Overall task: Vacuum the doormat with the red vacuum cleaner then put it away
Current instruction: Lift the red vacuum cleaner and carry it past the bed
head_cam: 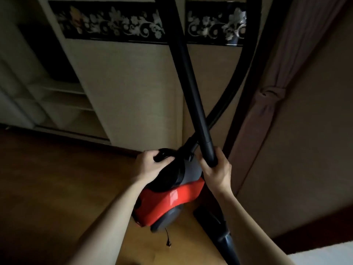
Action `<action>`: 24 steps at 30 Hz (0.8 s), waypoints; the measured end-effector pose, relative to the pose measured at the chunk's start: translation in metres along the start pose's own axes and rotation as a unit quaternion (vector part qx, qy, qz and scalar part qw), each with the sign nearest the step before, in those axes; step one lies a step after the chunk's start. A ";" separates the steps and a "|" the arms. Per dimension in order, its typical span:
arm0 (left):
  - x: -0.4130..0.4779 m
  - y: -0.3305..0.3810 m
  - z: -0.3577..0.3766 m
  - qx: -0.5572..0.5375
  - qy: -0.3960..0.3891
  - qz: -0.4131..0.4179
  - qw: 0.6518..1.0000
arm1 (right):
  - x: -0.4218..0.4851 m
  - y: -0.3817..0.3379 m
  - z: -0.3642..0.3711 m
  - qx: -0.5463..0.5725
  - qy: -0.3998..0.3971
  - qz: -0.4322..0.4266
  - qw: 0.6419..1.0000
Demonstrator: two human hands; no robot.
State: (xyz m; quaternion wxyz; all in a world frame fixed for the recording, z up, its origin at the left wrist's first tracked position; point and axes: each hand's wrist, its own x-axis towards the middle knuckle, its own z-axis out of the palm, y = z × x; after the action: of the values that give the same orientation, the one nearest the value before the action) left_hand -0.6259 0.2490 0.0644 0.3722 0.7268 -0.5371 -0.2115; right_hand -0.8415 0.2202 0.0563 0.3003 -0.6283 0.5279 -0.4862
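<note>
The red vacuum cleaner (172, 199) stands on end on the wooden floor, close to the wardrobe corner. My left hand (150, 165) grips its black carry handle at the top. My right hand (214, 169) holds the black wand tube (189, 83), which runs up and left out of the frame. The black hose (240, 73) arcs from the vacuum's top up to the right. A dark floor nozzle (208, 217) lies on the floor to the right of the body. A short black cord end (168, 240) hangs below it. No doormat shows.
A beige wardrobe (133, 88) with a black floral band fills the background. Open shelves (63, 100) lie to its left. A tied pink curtain (267, 104) hangs at the right beside a dark wooden frame. The wooden floor (57, 178) stretches left.
</note>
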 end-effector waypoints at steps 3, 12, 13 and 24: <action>-0.011 -0.017 -0.016 0.005 0.051 -0.022 0.998 | -0.001 -0.004 0.023 0.017 -0.050 -0.033 0.998; -0.042 -0.083 -0.095 0.031 0.154 -0.150 0.976 | -0.004 -0.030 0.125 0.029 -0.236 -0.086 0.968; -0.046 -0.092 -0.104 0.038 0.165 -0.167 0.971 | -0.005 -0.033 0.138 0.032 -0.250 -0.090 0.964; -0.053 -0.184 -0.210 0.048 0.234 -0.266 0.934 | -0.015 -0.106 0.295 0.080 -0.372 -0.149 0.913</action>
State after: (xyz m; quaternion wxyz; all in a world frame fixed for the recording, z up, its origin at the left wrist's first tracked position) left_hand -0.3808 0.3910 0.0512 0.3824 0.8888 -0.2316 -0.1011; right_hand -0.5279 0.2224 0.0438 0.4478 -0.8090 0.2379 -0.2972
